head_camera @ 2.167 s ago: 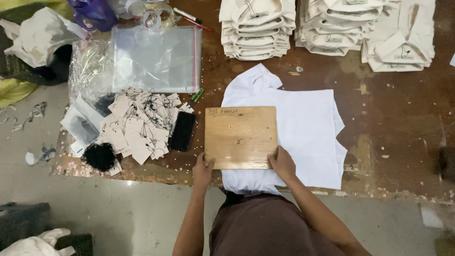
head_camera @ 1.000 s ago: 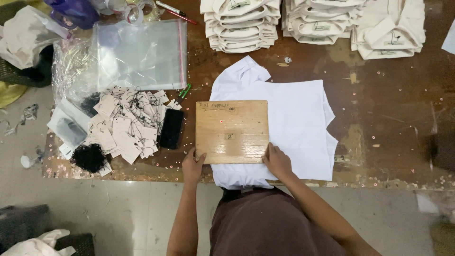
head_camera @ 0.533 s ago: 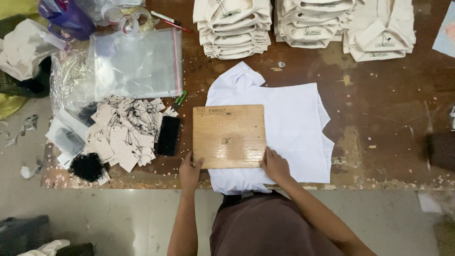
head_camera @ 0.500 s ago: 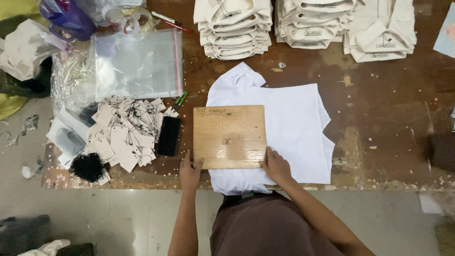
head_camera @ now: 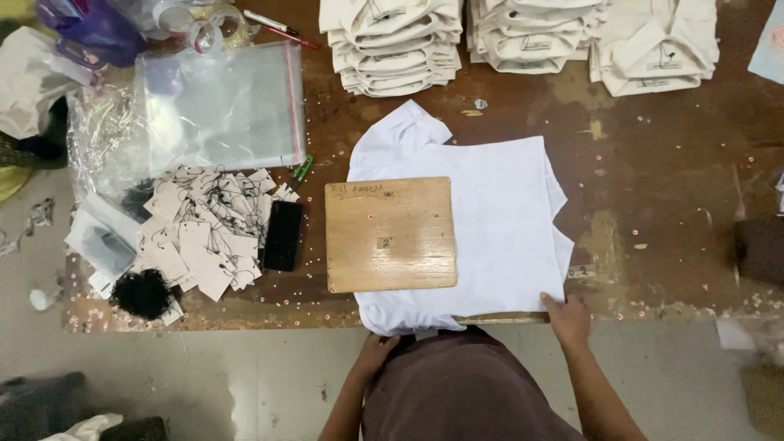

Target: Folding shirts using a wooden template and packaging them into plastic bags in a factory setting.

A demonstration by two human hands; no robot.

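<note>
A white shirt (head_camera: 498,212) lies flat on the brown worktable (head_camera: 653,163), one sleeve pointing to the far left. On its left half rests a rectangular wooden board (head_camera: 390,235). My right hand (head_camera: 565,317) grips the shirt's near right corner at the table edge. Below the table's edge, my left hand (head_camera: 377,353) is at the hanging near hem of the shirt, fingers curled on the cloth.
Three stacks of folded cream garments (head_camera: 392,41) line the far edge. Clear plastic bags (head_camera: 220,106), a heap of paper tags with strings (head_camera: 204,237), a black phone (head_camera: 282,235), a green clip (head_camera: 302,169) and tape rolls (head_camera: 208,20) lie at the left.
Both hands have left the board's near edge. The right hand moved right to the shirt's near corner; the left dropped below the table edge to the hem.
</note>
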